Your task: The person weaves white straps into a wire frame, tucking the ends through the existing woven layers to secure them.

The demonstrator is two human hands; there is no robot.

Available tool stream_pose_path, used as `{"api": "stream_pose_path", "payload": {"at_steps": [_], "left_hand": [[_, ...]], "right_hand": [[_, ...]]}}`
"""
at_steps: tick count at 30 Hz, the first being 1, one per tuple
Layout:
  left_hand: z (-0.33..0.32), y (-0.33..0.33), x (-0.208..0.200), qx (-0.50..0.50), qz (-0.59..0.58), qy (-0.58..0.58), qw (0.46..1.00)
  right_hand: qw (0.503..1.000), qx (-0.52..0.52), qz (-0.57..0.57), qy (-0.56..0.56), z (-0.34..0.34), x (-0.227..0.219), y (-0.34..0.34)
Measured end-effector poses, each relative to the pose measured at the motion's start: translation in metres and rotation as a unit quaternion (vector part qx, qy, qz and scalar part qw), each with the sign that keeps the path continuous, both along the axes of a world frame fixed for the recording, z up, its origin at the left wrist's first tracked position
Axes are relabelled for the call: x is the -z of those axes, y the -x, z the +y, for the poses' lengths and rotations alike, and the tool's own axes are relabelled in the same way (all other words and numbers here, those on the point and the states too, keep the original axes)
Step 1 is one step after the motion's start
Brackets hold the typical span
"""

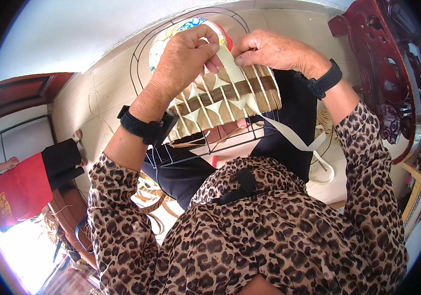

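Note:
A black wire frame (pixel 206 150) rests across my lap, with a woven panel (pixel 264 86) of tan and brown bands on it. Pale cords cross the panel, and folded cream triangles sit between them. My left hand (pixel 188 55), above the panel's far edge, pinches a flat cream strip (pixel 231 66) between thumb and fingers. Close beside that strip, my right hand (pixel 277 51) has thumb and forefinger pressed together; what lies between them is hidden. A loose cream strip end (pixel 289 133) trails off the panel to the right, curling beside my leg.
Beyond the frame is a round patterned thing (pixel 190 24) in white, blue and red. Carved dark red furniture (pixel 382 64) stands at the right. Coiled strips (pixel 324 120) lie on the floor. A person in a red top (pixel 21 184) is at the left.

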State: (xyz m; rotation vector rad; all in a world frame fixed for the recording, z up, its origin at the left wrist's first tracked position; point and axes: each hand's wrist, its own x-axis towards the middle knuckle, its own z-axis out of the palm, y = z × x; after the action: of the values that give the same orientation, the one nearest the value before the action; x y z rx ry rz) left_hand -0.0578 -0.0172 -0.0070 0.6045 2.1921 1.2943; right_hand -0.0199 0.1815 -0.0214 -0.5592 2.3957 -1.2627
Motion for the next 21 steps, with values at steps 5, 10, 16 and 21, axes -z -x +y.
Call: {"api": "stream_pose_path", "payload": {"at_steps": [5, 10, 16, 21], "left_hand": [[-0.001, 0.0, -0.003, -0.001, -0.025, -0.014, 1.0], [-0.003, 0.003, 0.0, 0.006, -0.039, -0.026, 0.999], [-0.003, 0.004, -0.004, 0.004, -0.092, -0.084, 0.992], [-0.005, 0.009, 0.002, 0.083, -0.034, 0.035, 0.995]], "right_hand": [[1.0, -0.009, 0.0, 0.017, 0.001, 0.007, 0.002], [1.0, -0.025, 0.017, -0.006, -0.001, 0.003, 0.003], [0.998, 0.017, 0.013, -0.055, -0.005, 0.003, 0.01], [0.953, 0.211, 0.189, 0.106, -0.038, -0.006, -0.007]]}}
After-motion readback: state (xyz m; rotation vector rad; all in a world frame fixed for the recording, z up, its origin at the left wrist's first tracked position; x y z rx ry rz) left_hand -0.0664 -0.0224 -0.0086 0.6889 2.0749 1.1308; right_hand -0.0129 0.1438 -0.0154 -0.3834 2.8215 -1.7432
